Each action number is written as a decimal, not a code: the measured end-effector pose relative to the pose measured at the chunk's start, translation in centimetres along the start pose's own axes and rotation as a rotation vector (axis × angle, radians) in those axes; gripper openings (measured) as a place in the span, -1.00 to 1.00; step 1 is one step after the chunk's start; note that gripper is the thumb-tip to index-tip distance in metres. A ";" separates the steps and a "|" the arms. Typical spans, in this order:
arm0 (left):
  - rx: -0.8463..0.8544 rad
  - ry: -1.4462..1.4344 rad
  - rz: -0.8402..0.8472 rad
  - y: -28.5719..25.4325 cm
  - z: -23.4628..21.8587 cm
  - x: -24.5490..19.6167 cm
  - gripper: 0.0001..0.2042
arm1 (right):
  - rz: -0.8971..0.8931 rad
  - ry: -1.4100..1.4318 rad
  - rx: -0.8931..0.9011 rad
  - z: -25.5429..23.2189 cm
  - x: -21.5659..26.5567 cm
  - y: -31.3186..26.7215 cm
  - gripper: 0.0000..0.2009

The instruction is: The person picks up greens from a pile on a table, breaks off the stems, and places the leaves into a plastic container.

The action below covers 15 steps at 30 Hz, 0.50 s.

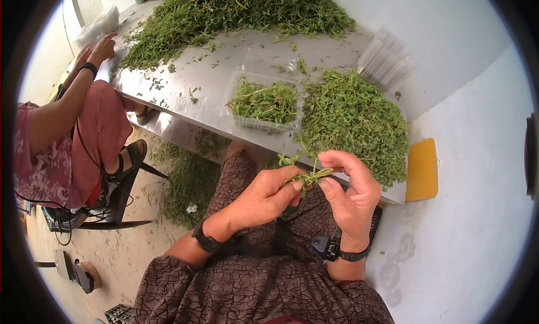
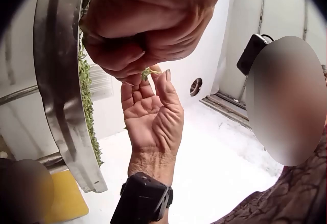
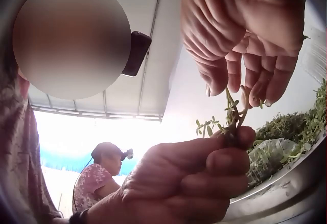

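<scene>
My left hand (image 1: 261, 197) pinches a small bunch of leafy green sprigs (image 1: 314, 177) between thumb and fingers, above my lap. Beside the stem ends is my right hand (image 1: 357, 197), its thumb and forefinger spread apart around them. In the right wrist view the stems of the sprigs (image 3: 235, 114) stick up from the left fist toward the right thumb and fingertips. Just beyond the hands, a clear plastic box (image 1: 261, 124) holds cut greens (image 1: 266, 102). A heap of greens (image 1: 356, 124) lies to its right, near the table's edge.
The metal table (image 1: 216, 71) carries a large mound of greens (image 1: 241, 15) at the back. Stacked clear boxes (image 1: 386, 57) lean by the wall, and a yellow board (image 1: 422, 169) stands beside the table. Another person (image 1: 56, 138) sits at left. More greens (image 1: 188, 192) lie below.
</scene>
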<state>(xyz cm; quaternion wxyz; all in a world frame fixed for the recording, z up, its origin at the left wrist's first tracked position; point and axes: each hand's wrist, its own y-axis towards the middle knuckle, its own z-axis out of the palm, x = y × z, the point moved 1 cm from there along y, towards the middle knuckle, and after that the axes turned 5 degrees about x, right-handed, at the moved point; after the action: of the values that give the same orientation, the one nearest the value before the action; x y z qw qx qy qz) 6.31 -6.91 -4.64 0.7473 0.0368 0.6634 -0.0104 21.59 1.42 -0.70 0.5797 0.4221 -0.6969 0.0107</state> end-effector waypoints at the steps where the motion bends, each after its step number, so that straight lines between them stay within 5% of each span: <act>1: -0.006 0.038 0.004 0.0 0.0 -0.1 -0.81 | -0.013 -0.058 0.024 -0.1 0.0 0.0 -0.75; 8: -0.060 0.092 -0.016 0.3 -0.1 -0.3 -0.83 | -0.162 -0.298 0.067 -0.4 -0.4 0.1 -0.75; 12: -0.080 0.120 -0.011 0.5 0.0 -0.2 -0.85 | -0.193 -0.447 -0.053 0.1 0.9 0.7 -0.78; 15: -0.092 0.252 0.115 0.6 -0.1 0.5 -0.86 | -0.237 -0.538 -0.020 -0.1 0.2 0.5 -0.78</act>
<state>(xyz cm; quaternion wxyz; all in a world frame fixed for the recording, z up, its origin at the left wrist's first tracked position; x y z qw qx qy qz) 6.32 -6.29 -5.17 0.6585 0.0414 0.7484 0.0675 21.35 1.66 -0.22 0.3756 0.4825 -0.7714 -0.1763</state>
